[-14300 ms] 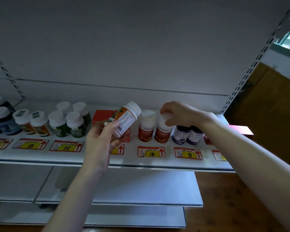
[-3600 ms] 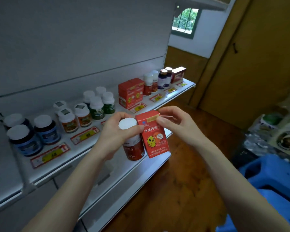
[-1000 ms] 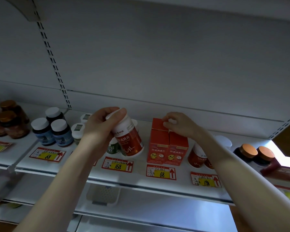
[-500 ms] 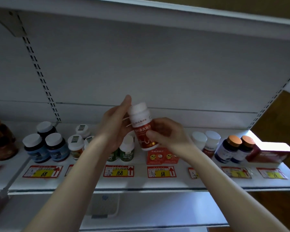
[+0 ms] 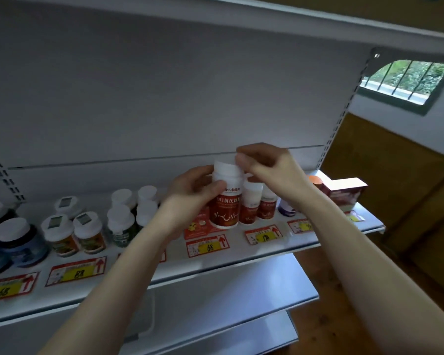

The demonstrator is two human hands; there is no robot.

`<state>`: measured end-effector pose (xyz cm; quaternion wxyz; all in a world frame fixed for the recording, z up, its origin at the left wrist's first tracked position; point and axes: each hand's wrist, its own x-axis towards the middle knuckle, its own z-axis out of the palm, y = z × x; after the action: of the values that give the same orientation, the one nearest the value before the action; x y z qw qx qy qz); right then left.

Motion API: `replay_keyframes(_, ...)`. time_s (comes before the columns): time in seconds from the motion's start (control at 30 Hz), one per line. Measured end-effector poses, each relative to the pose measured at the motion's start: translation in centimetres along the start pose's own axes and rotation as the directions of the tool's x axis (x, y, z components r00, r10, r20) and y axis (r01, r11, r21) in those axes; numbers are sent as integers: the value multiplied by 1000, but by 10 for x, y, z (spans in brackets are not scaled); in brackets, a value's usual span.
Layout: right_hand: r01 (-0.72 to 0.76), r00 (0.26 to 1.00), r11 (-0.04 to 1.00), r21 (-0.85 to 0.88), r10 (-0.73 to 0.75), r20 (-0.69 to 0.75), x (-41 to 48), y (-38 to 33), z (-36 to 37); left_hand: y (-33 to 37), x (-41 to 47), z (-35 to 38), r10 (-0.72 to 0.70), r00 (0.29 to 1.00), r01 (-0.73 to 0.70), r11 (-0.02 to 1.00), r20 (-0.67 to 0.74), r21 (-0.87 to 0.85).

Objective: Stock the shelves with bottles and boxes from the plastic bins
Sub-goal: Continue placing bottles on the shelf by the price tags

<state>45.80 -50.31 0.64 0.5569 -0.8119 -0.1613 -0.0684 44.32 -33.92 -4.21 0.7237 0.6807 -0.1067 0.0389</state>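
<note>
Round red-labelled plastic bottle (image 5: 226, 201) upright above the metal shelf (image 5: 241, 254), left hand (image 5: 190, 190) wrapped around its smooth side, right hand (image 5: 264, 165) pinching its white cap.

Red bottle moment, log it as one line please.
red bottle held off shelf | left hand grips body | right hand at cap | not yet placed

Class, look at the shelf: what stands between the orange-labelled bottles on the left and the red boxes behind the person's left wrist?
In the head view, a cluster of white-capped, green-labelled bottles stands between the orange-labelled bottles and the red boxes.
</note>
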Motion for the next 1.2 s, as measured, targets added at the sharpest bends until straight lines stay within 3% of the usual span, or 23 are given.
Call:
replay_keyframes(0.17, 52, 988, 983, -174, -26, 150, 3, 5, -38, -6, 8, 37, 31, 999, -32, 997, 15, 75)
replay_keyframes(0.3, 111, 982, 960, -256, -67, 176, 8, 15, -66, -6, 11, 67, 28, 999, -25, 997, -46, 79)
replay_keyframes(0.37, 140, 983, 959, -246, -105, 151, 14, 20, -74, -9, 12, 77, 119, 986, -84, 961, -119, 263)
replay_keyframes(0.43, 152, 983, 965, -212, -126, 132, 21, 24, -81, -18, 7, 84, 249, 942, -95, 841, -224, 533)
replay_keyframes(0.53, 189, 979, 964, -188, -171, 110, 37, 29, -88, -39, -10, 95, 361, 888, -44, 683, -285, 729)
replay_keyframes(0.63, 237, 971, 953, -189, -229, 61, 52, 34, -87, -68, -28, 104, 301, 918, 38, 584, -260, 811)
replay_keyframes(0.83, 286, 958, 938, -195, -284, 39, 79, 52, -75, -112, -59, 118, 153, 961, 131, 485, -231, 865)
replay_keyframes(1.2, 127, 970, 912, -390, -32, 241, 107, 100, -41, -153, -78, 118, 65, 988, 114, 324, -143, 939)
